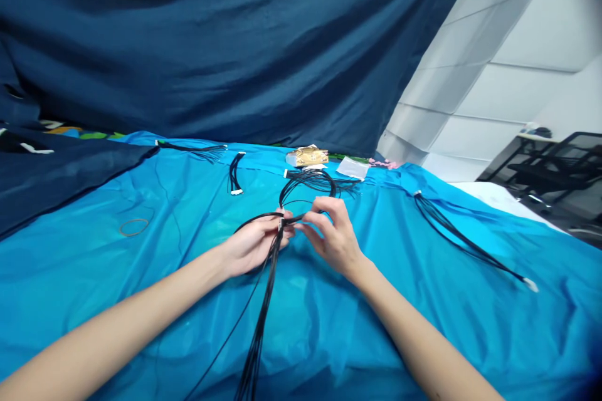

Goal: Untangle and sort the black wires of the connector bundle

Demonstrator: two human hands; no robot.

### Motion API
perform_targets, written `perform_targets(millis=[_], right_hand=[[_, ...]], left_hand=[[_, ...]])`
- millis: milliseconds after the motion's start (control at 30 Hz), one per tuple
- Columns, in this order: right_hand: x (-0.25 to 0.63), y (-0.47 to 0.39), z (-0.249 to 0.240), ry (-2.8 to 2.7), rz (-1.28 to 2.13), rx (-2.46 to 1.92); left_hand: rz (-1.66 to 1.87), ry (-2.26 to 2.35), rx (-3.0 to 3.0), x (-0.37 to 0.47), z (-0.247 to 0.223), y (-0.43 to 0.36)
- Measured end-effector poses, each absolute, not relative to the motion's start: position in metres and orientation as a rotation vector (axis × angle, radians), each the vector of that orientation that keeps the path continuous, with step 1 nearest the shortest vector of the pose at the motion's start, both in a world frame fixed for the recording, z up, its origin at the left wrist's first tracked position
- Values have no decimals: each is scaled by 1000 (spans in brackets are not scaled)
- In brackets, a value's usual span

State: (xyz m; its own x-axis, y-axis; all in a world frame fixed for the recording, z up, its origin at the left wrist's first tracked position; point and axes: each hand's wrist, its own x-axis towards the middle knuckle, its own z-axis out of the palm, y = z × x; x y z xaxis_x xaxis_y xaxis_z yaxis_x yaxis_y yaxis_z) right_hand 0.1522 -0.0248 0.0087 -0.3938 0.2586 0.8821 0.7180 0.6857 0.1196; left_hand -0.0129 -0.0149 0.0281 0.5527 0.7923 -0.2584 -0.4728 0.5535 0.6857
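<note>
Black wire bundle (266, 301) inside the left grip (254, 244)

The near sheet (371, 326) looks like creased, glossy plastic. The far curtain (235, 44) seems cloth with soft shine. The wires (264, 313) look smooth, plastic-covered.

Backdrop: dark navy curtain (235, 44), hung across the far side, creased in long diagonal folds; deepest shadow at upper left. Right of it, white wall panels (531, 31) with thin seams, appearing slanted in the view. Far right: a desk (539, 138) with a pale top and dark underside, a small dark object on it, too indistinct to identify; black office chair (569, 160) just beside. Foreground surface draped in glossy bright-blue sheeting (493, 319), wrinkled, with pale reflections. Dark navy cloth (61, 182) at left edge. Right side of room lighter; light source out of view.
</note>
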Motion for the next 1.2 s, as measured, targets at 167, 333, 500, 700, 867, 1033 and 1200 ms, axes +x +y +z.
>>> perform_targets(millis=[167,333,500,700,867,1033,1200], right_hand=[[162,-13,8,-2067,-752,-833],[166,-11,10,-2148,-772,-968],[165,-17,6,-2048,-1031,-744],[157,-30,7,-2178,-1148,-393],[144,-30,9,-2216,-942,-413],[141,-27,7,-2151,-828,-501],[140,-28,7,-2159,-796,-500]], left_hand=[[749,574,597,-12,25,-20],[840,633,566,-10,24,-20],[939,742,526,-9,24,-16],[997,762,574,-10,18,-9],[1013,721,565,-9,13,-8],[981,732,573,-6,15,-12],[982,736,579,-6,15,-13]])
